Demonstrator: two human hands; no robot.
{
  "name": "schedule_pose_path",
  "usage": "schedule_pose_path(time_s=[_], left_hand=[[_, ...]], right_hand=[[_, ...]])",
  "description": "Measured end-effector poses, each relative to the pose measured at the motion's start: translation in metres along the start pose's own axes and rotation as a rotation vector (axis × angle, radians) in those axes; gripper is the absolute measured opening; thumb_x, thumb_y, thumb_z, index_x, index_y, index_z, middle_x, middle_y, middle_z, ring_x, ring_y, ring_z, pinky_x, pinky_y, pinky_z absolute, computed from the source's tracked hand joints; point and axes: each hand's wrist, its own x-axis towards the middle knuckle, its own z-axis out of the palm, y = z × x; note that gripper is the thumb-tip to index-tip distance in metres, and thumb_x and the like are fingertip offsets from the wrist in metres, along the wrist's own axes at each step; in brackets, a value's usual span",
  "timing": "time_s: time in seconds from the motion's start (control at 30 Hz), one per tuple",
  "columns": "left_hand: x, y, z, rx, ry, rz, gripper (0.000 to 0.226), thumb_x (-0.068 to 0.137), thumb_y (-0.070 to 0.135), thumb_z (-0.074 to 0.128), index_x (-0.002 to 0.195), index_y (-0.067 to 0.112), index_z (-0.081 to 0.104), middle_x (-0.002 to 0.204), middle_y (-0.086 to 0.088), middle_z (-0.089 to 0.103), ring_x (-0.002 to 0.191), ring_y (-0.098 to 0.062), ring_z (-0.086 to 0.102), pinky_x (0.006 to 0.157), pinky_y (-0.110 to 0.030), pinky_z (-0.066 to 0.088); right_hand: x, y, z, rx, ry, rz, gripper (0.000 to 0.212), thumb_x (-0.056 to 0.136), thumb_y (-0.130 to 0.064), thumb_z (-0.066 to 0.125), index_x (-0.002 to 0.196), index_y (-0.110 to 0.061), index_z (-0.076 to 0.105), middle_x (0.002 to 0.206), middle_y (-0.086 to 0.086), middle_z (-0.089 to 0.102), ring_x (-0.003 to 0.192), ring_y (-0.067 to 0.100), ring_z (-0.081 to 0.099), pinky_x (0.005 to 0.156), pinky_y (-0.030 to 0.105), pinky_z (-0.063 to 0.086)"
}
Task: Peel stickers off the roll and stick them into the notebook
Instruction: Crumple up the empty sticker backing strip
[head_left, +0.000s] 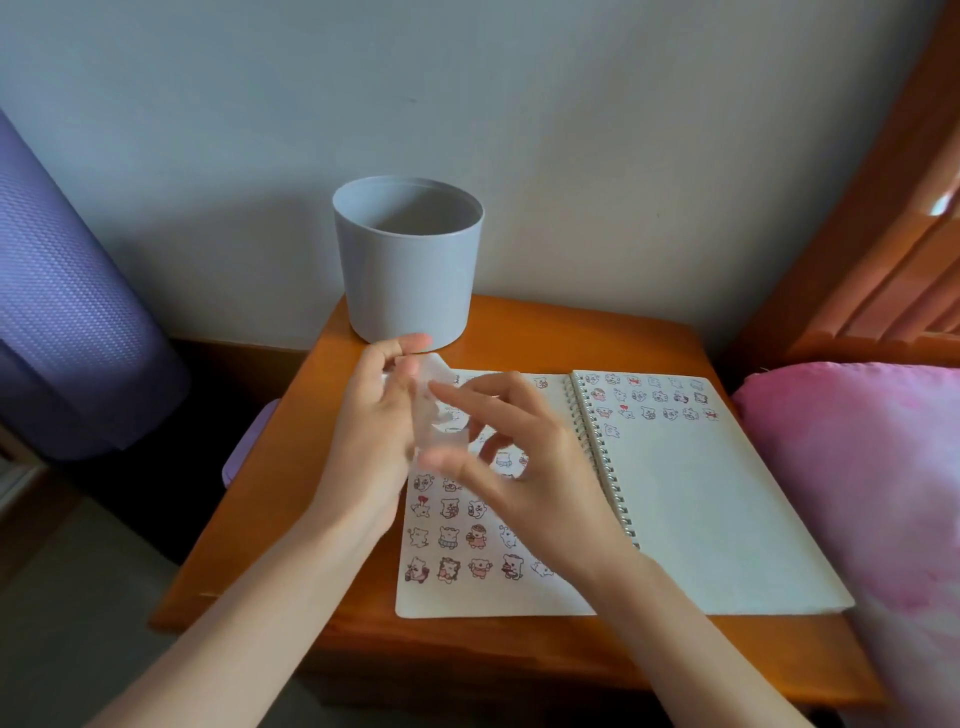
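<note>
Here, over the open spiral notebook (701, 493) at the nightstand's (524, 332) near edge, the raised left hand (371, 421) pinches a translucent sticker strip (432, 415); the right hand (535, 467), blurred, sets thumb and forefinger either side of it, grip unclear.

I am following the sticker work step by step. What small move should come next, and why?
Probably the right hand should peel a sticker off the clear strip that the left hand holds above the notebook. The right page's fourth row has a lone sticker, so the next likely goes beside it.
</note>
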Motion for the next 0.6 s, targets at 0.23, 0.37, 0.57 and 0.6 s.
schedule_pose_path(time_s=[0.23,0.37,0.57,0.6], left_hand=[[-0.009,-0.003,0.004,0.053,-0.127,0.042,0.024,0.100,0.028,0.041,0.102,0.026,0.065,0.102,-0.001,0.067,0.090,-0.006,0.065,0.067,-0.011,0.050],[-0.014,-0.004,0.014,-0.009,-0.154,-0.018,0.028,0.101,0.025,0.039,0.090,0.028,0.065,0.102,0.002,0.069,0.098,-0.011,0.063,0.081,-0.023,0.047],[-0.021,-0.008,0.022,0.035,-0.243,-0.036,0.029,0.098,0.042,0.033,0.100,0.024,0.056,0.098,0.001,0.067,0.093,-0.012,0.066,0.073,-0.022,0.050],[-0.022,-0.009,0.023,0.040,-0.258,-0.032,0.030,0.096,0.044,0.034,0.101,0.023,0.054,0.092,0.003,0.068,0.086,-0.010,0.068,0.068,-0.018,0.051]], right_hand=[[0.004,0.004,0.005,0.105,0.191,-0.018,0.012,0.077,-0.003,0.073,0.088,-0.009,0.074,0.084,-0.001,0.064,0.069,0.010,0.063,0.067,0.027,0.053],[0.006,0.001,-0.001,0.062,0.363,0.102,0.015,0.076,-0.009,0.076,0.078,-0.019,0.065,0.070,-0.011,0.064,0.066,0.004,0.059,0.058,0.016,0.044],[0.006,0.010,0.007,-0.337,0.520,0.069,0.009,0.075,-0.017,0.074,0.074,-0.019,0.065,0.080,-0.010,0.055,0.077,0.010,0.048,0.057,0.021,0.040],[0.006,0.011,0.008,-0.365,0.524,0.066,0.006,0.075,-0.020,0.073,0.074,-0.020,0.067,0.081,-0.009,0.054,0.079,0.011,0.049,0.057,0.023,0.041]])
